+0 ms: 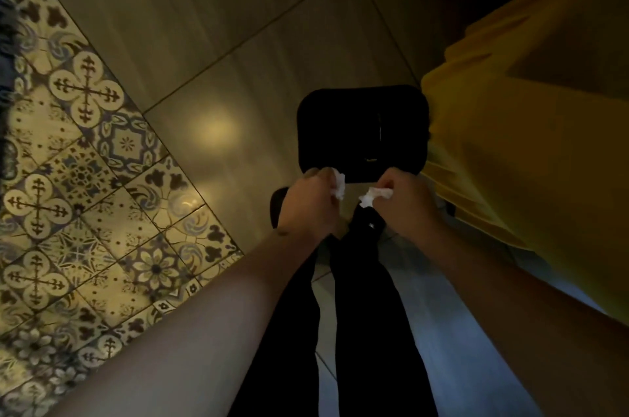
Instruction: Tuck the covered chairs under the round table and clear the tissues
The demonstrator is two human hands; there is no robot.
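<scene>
I look straight down at the floor. My left hand is closed around a crumpled white tissue that sticks out past the fingers. My right hand is closed around a second white tissue. Both hands hover at the near edge of a black rectangular bin that stands on the floor, its inside too dark to see. Yellow fabric, a cloth or chair cover, hangs at the right beside the bin. No chair frame or table top is recognisable.
My legs in black trousers stand just behind the bin. Patterned decorative tiles run diagonally on the left. Plain glossy beige floor tiles with a lamp reflection lie between the patterned tiles and the bin.
</scene>
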